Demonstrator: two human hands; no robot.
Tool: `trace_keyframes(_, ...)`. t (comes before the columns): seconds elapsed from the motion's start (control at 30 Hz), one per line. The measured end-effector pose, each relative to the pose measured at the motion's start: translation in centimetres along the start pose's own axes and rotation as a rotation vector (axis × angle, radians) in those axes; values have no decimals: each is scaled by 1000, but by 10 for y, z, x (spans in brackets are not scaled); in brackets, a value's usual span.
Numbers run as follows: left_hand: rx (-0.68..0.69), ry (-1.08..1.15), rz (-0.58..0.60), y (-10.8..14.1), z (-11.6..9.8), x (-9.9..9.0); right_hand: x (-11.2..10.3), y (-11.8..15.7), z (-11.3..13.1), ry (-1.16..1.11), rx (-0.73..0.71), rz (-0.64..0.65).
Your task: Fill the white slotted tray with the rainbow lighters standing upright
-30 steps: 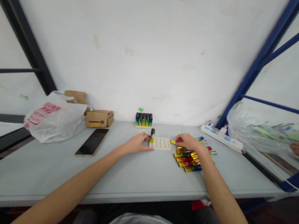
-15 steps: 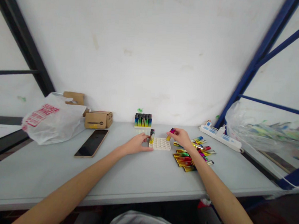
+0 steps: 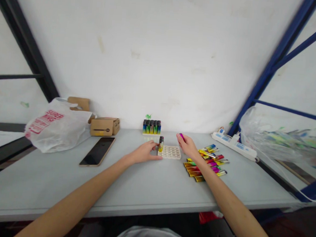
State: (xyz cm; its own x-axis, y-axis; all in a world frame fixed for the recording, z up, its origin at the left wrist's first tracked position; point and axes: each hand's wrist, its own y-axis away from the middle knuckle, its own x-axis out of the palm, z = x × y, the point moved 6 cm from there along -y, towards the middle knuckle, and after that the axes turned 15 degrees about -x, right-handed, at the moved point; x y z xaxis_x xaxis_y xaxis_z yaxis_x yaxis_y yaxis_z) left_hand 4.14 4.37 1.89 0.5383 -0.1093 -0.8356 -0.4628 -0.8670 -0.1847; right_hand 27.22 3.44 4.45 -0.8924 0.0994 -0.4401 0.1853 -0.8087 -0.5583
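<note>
A white tray point(image 3: 174, 156) with rows of round holes lies on the table. One lighter point(image 3: 161, 144), yellow below with a dark top, stands upright at its left end. My left hand point(image 3: 143, 152) grips the tray's left end, thumb along the front corner and fingers curled behind beside the standing lighter. Over the tray's right end, my right hand point(image 3: 188, 146) is closed around a purple lighter point(image 3: 182, 136), whose lower part is hidden by the fingers. Several shiny coloured lighters point(image 3: 193, 168) lie in a pile under my right forearm.
A filled rack of lighters point(image 3: 152, 128) stands by the wall. To the left are a phone point(image 3: 97, 151), a small cardboard box point(image 3: 103, 127) and a white plastic bag point(image 3: 60, 126). A power strip point(image 3: 234, 144) and a clear plastic bag point(image 3: 278, 137) are at the right.
My right hand has turned, and the purple lighter in it has gone from a slanted hold with its yellow end showing to one mostly covered by the fingers. My left hand stays put.
</note>
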Motion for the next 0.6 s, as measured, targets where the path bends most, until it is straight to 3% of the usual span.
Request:
trace_keyframes(0.27,11,-5,-2,0,-1,1,-5,2,8,180,-35,-126)
trace_keyframes(0.47,4,-11,-3,0,-1,0,-2,2,17,194,-117,-110)
trace_keyframes(0.6,8,-7,0,1,-3,0,4,4,23,188,-172,-23)
